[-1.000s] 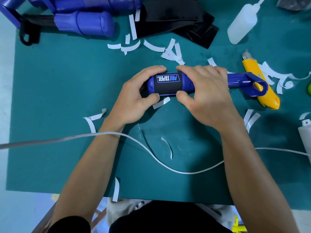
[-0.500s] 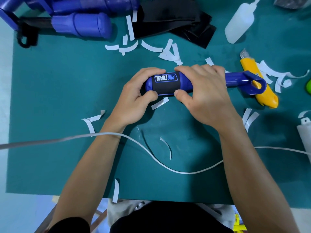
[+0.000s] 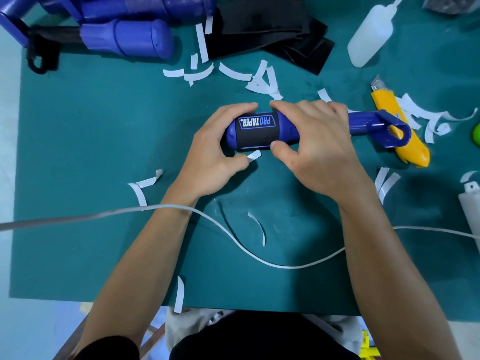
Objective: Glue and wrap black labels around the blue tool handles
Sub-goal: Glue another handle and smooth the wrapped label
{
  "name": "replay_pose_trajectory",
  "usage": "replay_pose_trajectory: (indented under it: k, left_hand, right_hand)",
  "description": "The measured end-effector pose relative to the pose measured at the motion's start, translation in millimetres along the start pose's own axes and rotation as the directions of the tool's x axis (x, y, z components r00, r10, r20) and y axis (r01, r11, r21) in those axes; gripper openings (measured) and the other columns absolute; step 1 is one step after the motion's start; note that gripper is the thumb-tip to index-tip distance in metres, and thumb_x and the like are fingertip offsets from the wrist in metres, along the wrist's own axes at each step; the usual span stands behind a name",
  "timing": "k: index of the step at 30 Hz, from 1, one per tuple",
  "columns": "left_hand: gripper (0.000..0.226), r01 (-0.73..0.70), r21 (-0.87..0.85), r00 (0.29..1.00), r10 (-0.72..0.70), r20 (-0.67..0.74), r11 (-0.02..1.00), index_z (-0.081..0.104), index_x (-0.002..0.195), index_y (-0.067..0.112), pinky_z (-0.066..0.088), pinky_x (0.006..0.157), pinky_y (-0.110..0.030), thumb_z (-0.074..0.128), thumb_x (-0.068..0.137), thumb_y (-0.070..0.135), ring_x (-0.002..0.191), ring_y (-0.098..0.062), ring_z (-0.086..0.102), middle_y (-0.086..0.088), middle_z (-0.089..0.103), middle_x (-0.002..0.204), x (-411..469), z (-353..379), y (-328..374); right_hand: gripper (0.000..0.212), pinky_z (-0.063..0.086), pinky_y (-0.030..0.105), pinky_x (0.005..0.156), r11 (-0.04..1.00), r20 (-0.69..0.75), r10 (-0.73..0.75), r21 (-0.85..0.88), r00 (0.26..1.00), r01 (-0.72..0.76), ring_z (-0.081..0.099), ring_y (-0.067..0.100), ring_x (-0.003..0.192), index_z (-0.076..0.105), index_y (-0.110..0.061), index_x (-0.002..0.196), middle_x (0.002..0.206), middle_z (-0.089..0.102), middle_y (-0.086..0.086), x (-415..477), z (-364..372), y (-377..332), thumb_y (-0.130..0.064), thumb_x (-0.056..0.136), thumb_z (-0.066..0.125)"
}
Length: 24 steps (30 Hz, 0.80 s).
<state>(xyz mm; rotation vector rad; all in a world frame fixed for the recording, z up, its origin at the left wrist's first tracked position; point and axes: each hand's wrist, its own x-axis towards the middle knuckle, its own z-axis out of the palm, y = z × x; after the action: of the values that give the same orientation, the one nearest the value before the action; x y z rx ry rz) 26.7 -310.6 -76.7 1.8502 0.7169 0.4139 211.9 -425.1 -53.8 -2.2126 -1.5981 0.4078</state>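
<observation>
A blue tool handle (image 3: 363,123) lies across the middle of the green mat (image 3: 91,152), with a black "PRO TAPER" label (image 3: 258,131) wrapped round its thick left end. My left hand (image 3: 213,154) curls round that left end, fingers over the top, thumb below near a white paper scrap. My right hand (image 3: 317,144) grips the handle just right of the label, its thumb pressing the label's lower edge. A pile of black labels (image 3: 272,29) lies at the back. A white glue bottle (image 3: 371,40) lies at the back right.
More blue handles (image 3: 124,37) are stacked at the back left. A yellow utility knife (image 3: 397,126) lies under the handle's ring end. White backing strips (image 3: 262,81) litter the mat. A white cable (image 3: 233,237) crosses over my forearms. Another white bottle (image 3: 470,203) is at the right edge.
My left thumb has slid down off the handle toward the paper scrap. My right thumb has shifted along the label's lower edge. The handle stays in place.
</observation>
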Motion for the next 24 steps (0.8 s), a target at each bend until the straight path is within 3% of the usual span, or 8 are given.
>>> replay_pose_trajectory:
  k: [3, 7, 11, 15, 20, 24]
  left_hand:
    - [0.059, -0.020, 0.063, 0.997, 0.024, -0.067, 0.998, 0.059, 0.141, 0.017, 0.043, 0.106, -0.023, 0.076, 0.084, 0.019, 0.125, -0.015, 0.059, 0.005, 0.061, 0.135, -0.3, 8.9, 1.2]
    - [0.040, -0.017, 0.114, 0.984, 0.036, -0.172, 0.993, 0.063, 0.134, 0.010, 0.046, 0.101, -0.024, 0.071, 0.098, 0.026, 0.116, -0.008, 0.061, 0.004, 0.064, 0.128, 1.3, 16.5, -0.7]
    - [0.039, -0.021, 0.117, 0.983, 0.043, -0.181, 0.993, 0.064, 0.132, 0.011, 0.047, 0.098, -0.025, 0.068, 0.099, 0.030, 0.113, -0.008, 0.061, 0.007, 0.063, 0.124, 2.1, 17.2, -1.4]
    - [0.038, -0.025, 0.125, 0.983, 0.047, -0.176, 0.992, 0.063, 0.133, 0.013, 0.048, 0.098, -0.027, 0.066, 0.099, 0.030, 0.112, -0.009, 0.061, 0.007, 0.063, 0.123, 2.8, 15.9, 0.5]
    - [0.037, -0.016, 0.142, 0.994, 0.032, -0.109, 0.990, 0.060, 0.136, 0.014, 0.046, 0.099, -0.023, 0.063, 0.102, 0.028, 0.114, -0.008, 0.061, 0.005, 0.063, 0.127, 3.4, 9.5, -0.8]
    - [0.038, -0.010, 0.091, 0.997, 0.017, -0.074, 0.996, 0.061, 0.138, 0.014, 0.046, 0.103, -0.028, 0.053, 0.106, 0.033, 0.120, -0.014, 0.061, 0.005, 0.063, 0.130, 3.7, 4.7, -2.9]
  right_hand:
    - [0.057, 0.027, 0.037, 0.104, 1.000, -0.011, 0.006, -0.008, 1.000, -0.006, 0.054, 0.021, 0.107, 0.060, -0.025, 0.138, 0.110, 0.065, -0.009, 0.4, 1.0, -1.3, -0.053, 0.088, 0.060]
    - [0.052, 0.028, 0.039, 0.101, 1.000, -0.032, 0.015, 0.001, 0.999, -0.015, 0.055, 0.022, 0.104, 0.063, -0.027, 0.129, 0.109, 0.067, -0.009, 3.2, 3.9, -2.3, -0.062, 0.092, 0.055]
    - [0.050, 0.027, 0.038, 0.097, 1.000, -0.027, 0.011, 0.007, 1.000, -0.010, 0.055, 0.023, 0.101, 0.064, -0.026, 0.128, 0.106, 0.067, -0.008, 5.1, 4.1, -0.3, -0.061, 0.093, 0.054]
    - [0.053, 0.022, 0.031, 0.097, 1.000, -0.001, 0.000, 0.026, 1.000, 0.000, 0.054, 0.022, 0.108, 0.060, -0.023, 0.139, 0.112, 0.066, -0.007, 4.9, 3.3, 3.7, -0.054, 0.097, 0.052]
    - [0.056, 0.020, 0.030, 0.102, 0.998, 0.037, -0.016, 0.057, 0.999, 0.014, 0.052, 0.023, 0.113, 0.051, -0.020, 0.151, 0.118, 0.065, -0.005, 3.2, 1.7, 8.8, -0.043, 0.101, 0.049]
    - [0.057, 0.018, 0.028, 0.104, 0.997, 0.047, -0.009, 0.076, 0.999, 0.005, 0.050, 0.021, 0.115, 0.049, -0.021, 0.153, 0.118, 0.064, -0.006, 2.6, 0.9, 10.7, -0.042, 0.101, 0.046]
